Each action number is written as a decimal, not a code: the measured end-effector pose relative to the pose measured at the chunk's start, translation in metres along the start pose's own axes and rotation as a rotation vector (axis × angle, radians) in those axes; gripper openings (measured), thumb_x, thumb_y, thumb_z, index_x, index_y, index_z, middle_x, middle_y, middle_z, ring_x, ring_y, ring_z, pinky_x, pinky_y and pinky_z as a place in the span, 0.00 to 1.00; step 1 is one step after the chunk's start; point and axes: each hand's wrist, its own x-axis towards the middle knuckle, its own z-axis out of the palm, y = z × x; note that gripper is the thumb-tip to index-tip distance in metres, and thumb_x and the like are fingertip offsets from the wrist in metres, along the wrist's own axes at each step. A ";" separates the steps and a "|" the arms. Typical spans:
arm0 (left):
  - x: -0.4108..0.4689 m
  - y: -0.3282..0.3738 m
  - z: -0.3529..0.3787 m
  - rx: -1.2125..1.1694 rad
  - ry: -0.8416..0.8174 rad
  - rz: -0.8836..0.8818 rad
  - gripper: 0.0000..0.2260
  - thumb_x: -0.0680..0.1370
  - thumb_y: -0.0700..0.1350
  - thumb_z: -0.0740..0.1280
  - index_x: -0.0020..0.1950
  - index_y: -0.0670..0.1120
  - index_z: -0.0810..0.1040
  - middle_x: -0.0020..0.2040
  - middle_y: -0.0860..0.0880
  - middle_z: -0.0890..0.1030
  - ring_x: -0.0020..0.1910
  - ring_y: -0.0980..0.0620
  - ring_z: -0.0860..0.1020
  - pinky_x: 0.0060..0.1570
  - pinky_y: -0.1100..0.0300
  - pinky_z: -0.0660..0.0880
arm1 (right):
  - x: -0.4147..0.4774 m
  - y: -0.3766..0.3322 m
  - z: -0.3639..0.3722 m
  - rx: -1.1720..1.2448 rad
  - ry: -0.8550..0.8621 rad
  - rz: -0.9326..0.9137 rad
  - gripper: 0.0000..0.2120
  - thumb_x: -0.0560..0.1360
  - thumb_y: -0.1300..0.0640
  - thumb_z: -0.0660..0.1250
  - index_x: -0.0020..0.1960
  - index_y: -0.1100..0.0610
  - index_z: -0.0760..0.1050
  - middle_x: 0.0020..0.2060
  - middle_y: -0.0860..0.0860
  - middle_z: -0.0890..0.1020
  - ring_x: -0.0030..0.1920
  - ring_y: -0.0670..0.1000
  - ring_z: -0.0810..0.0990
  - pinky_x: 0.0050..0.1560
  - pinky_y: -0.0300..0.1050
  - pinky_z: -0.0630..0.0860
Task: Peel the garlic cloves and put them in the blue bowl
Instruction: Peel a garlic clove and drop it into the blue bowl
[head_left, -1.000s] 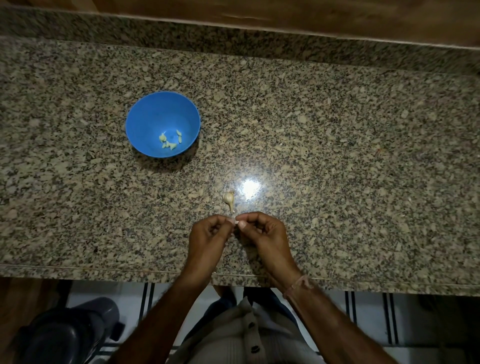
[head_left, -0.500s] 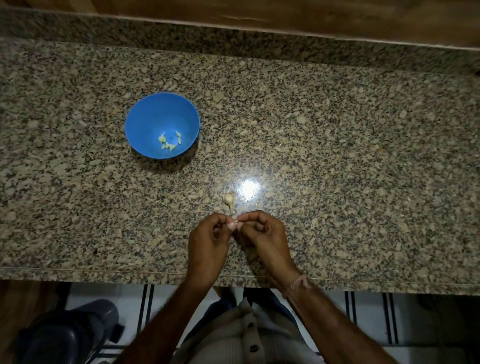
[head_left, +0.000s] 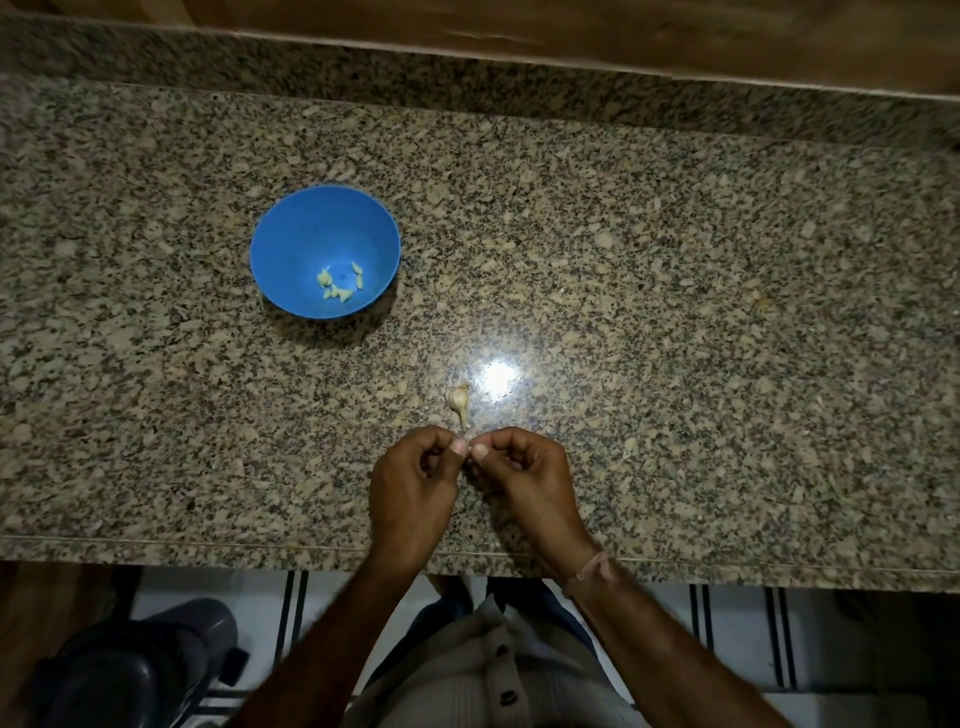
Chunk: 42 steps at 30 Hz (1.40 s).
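Observation:
The blue bowl (head_left: 291, 228) stands on the granite counter at the left, with several peeled garlic cloves (head_left: 340, 283) in its bottom. A small piece of garlic bulb with a stem (head_left: 458, 401) lies on the counter just beyond my hands. My left hand (head_left: 413, 486) and my right hand (head_left: 522, 480) meet thumb to thumb near the front edge and pinch a small garlic clove (head_left: 470, 448) between their fingertips. The clove is almost wholly hidden by the fingers.
The granite counter (head_left: 675, 312) runs wide to the right, with a raised back ledge (head_left: 467, 67) behind it. Its front edge (head_left: 208, 545) is just under my wrists. A bright light reflection (head_left: 500, 375) sits beside the garlic piece. A dark object (head_left: 130, 665) stands on the floor at lower left.

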 end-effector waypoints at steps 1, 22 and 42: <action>0.001 0.000 0.000 -0.007 0.002 0.000 0.09 0.80 0.55 0.67 0.46 0.54 0.83 0.39 0.55 0.84 0.40 0.54 0.83 0.43 0.44 0.81 | 0.000 0.000 0.000 0.032 -0.012 0.021 0.04 0.80 0.68 0.70 0.51 0.67 0.83 0.47 0.66 0.86 0.48 0.58 0.86 0.52 0.50 0.83; -0.004 0.006 0.005 -0.043 0.060 0.006 0.05 0.82 0.48 0.70 0.47 0.53 0.83 0.39 0.55 0.84 0.40 0.55 0.83 0.42 0.45 0.81 | 0.003 0.004 0.001 0.031 0.006 0.019 0.03 0.80 0.65 0.71 0.51 0.63 0.84 0.48 0.65 0.86 0.50 0.60 0.85 0.57 0.59 0.82; 0.000 -0.007 0.013 -0.066 -0.029 -0.035 0.10 0.83 0.50 0.66 0.45 0.52 0.83 0.38 0.53 0.84 0.38 0.53 0.81 0.40 0.49 0.78 | 0.010 0.010 -0.008 -0.233 -0.006 -0.130 0.05 0.80 0.65 0.70 0.49 0.58 0.84 0.44 0.54 0.87 0.50 0.58 0.86 0.55 0.60 0.84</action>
